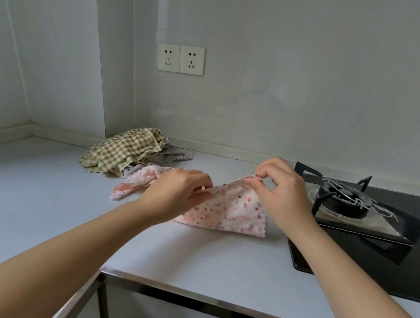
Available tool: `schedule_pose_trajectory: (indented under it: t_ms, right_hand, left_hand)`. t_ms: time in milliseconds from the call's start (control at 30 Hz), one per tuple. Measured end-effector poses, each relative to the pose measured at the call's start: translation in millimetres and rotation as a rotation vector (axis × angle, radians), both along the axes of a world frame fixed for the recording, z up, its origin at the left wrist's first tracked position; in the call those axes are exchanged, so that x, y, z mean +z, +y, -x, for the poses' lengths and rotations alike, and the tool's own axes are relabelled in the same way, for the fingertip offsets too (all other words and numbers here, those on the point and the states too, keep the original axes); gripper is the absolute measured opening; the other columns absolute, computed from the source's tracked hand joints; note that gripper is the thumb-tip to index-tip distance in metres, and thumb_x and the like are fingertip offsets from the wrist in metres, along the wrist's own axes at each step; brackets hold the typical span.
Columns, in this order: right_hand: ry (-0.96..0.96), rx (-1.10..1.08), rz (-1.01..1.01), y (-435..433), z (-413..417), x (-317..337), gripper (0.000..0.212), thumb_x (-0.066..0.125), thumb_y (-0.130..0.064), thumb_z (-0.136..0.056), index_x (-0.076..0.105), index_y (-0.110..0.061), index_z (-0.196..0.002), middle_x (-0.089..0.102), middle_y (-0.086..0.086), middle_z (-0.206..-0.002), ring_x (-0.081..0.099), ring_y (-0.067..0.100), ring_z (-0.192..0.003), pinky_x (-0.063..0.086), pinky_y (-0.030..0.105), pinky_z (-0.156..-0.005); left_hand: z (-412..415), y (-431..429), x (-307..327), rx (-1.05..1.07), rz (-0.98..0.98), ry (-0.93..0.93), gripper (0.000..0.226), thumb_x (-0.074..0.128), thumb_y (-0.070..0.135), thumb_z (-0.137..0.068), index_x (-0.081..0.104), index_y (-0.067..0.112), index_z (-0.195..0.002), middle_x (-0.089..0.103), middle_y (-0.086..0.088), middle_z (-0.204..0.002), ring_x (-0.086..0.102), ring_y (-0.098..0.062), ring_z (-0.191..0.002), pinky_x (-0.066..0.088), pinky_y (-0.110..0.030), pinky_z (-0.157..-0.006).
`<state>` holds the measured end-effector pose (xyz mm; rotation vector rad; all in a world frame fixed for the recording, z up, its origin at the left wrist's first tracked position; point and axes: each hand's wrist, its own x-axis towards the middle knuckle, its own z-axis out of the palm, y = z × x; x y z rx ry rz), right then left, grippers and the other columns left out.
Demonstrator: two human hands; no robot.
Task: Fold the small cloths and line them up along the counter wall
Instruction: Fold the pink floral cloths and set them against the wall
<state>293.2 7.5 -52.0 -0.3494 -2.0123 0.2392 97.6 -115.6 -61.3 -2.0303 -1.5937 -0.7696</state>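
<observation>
From the head view, I hold a pink floral cloth just left of the gas hob, on the pale counter. My right hand pinches the cloth's top corner between thumb and fingertips and holds it above the counter, close to the hob's near left corner. My left hand, farther left of the hob, has its fingers curled round the cloth's upper edge, gripping a gathered fold.

Between my hands the cloth hangs as a slanted sheet. It is white-pink with small red, purple and orange dots and blotches, and it has a wavy scalloped border. Its lower edge lies on the counter, and its lower right corner reaches almost to the hob's black glass. A crumpled pink length trails out past my left hand on the side away from the hob. I cannot tell whether it belongs to the same cloth or is a second one.

Well to the left of the hob, against the back wall, a green-and-beige checked cloth lies rumpled in a heap. A grey cloth with a scalloped edge pokes out from under it on the hob's side. Neither is folded.

A double wall socket sits above that heap. The counter's metal front edge runs below my forearms.
</observation>
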Motion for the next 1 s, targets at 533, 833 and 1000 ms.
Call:
schedule_pose_trajectory:
  t_ms: [533,833,1000]
  right_hand:
    - [0.046,-0.025,0.647,34,-28,87,0.022,0.057,-0.027,-0.095,0.057,-0.012,-0.080,0.052,0.002,-0.076,0.049,0.015,-0.074,0.035,0.023,-0.063]
    - [0.158,-0.138,0.599,47,-18,129,0.027,0.058,-0.026,-0.092,0.047,-0.008,-0.075,0.034,0.006,-0.068,0.033,0.018,-0.067,0.025,0.030,-0.065]
    - [0.034,-0.064,0.538,9,-44,103,0.022,0.054,-0.022,-0.095,0.060,-0.015,-0.075,0.059,0.000,-0.076,0.052,0.014,-0.071,0.042,0.029,-0.071]
  left_hand:
    - [32,-27,87,-0.119,0.314,-1.125,0.006,0.058,-0.001,-0.088,0.063,0.001,-0.091,0.055,-0.003,-0.063,0.043,-0.007,-0.044,0.038,-0.015,-0.041]
    - [31,18,140,0.126,-0.067,-0.993,0.021,0.068,0.021,-0.086,0.065,0.000,-0.086,0.056,-0.011,-0.077,0.048,-0.016,-0.072,0.039,-0.031,-0.072]
    - [15,-12,115,0.124,0.029,-0.946,0.013,0.068,0.006,-0.084,0.055,0.005,-0.081,0.059,-0.007,-0.076,0.053,-0.012,-0.065,0.045,-0.022,-0.063]
